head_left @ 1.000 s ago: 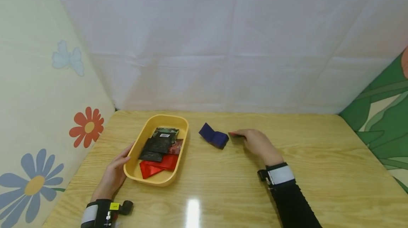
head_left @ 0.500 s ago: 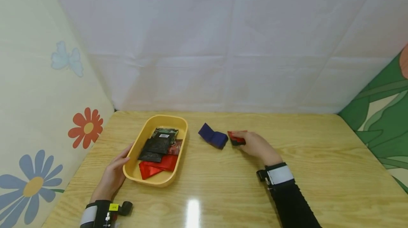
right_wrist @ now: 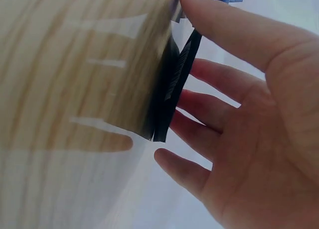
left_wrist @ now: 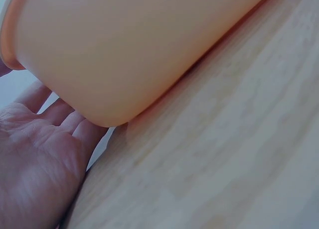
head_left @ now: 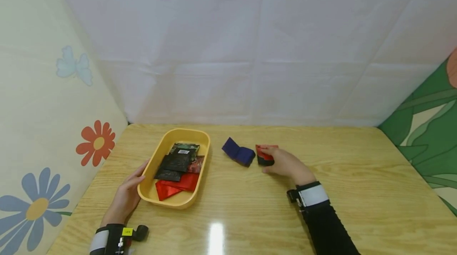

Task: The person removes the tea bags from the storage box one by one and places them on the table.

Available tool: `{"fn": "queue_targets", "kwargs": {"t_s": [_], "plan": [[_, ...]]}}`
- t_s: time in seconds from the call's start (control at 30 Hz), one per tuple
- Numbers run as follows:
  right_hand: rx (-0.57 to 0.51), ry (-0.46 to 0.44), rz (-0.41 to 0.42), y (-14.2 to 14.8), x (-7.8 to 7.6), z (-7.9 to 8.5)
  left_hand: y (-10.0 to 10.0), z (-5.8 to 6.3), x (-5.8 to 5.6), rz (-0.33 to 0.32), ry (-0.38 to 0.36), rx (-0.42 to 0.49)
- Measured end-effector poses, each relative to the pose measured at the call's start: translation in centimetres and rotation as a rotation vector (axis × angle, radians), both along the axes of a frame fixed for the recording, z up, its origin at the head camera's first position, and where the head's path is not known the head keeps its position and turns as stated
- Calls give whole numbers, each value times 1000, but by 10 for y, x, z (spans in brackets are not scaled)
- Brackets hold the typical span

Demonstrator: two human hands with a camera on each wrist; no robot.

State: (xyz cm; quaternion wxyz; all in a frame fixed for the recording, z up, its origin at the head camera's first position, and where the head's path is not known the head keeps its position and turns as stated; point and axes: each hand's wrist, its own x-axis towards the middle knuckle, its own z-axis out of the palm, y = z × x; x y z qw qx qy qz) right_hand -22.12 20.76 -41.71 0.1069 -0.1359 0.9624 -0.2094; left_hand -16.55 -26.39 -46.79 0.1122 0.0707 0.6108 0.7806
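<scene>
My left hand [head_left: 126, 195] holds the yellow plastic tray [head_left: 203, 138] at its left side, thumb on the rim and fingers along the outer wall. In the left wrist view those fingers run behind the tray's lower corner. Several packets lie inside: black sachets [head_left: 178, 162] overlap red ones [head_left: 185, 181]. My right hand [head_left: 289, 163] touches a small red and black sachet [head_left: 265, 161] with its fingers, the thumb spread toward the near corner. The right wrist view shows the sachet's dark barcoded underside [right_wrist: 174, 89] slightly tilted off the tabletop.
A folded dark blue packet [head_left: 239, 154] lies between the tray and the red and black sachet. The wooden table [head_left: 242, 215] ends at a white cloth backdrop [head_left: 250, 68]. Printed panels, one with flowers [head_left: 98, 142], stand at both sides.
The right hand has lowered the red and black sachet from nearly edge-on to lying almost flat, and its thumb has spread away. The left hand and tray keep their place.
</scene>
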Motion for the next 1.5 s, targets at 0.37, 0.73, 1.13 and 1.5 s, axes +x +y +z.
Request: {"fn": "queue_targets", "kwargs": {"t_s": [0.37, 0.73, 1.13, 1.5], "plan": [[0, 65, 26, -4, -2, 8, -6, 0, 0, -2, 47, 31], [-41, 156, 32, -18, -1, 23, -11, 3, 1, 7, 68, 54], [-14, 271, 90, -30, -1, 23, -8, 2, 0, -12, 79, 60], [-33, 399, 140, -51, 0, 16, 0, -5, -4, -14, 54, 43]]}}
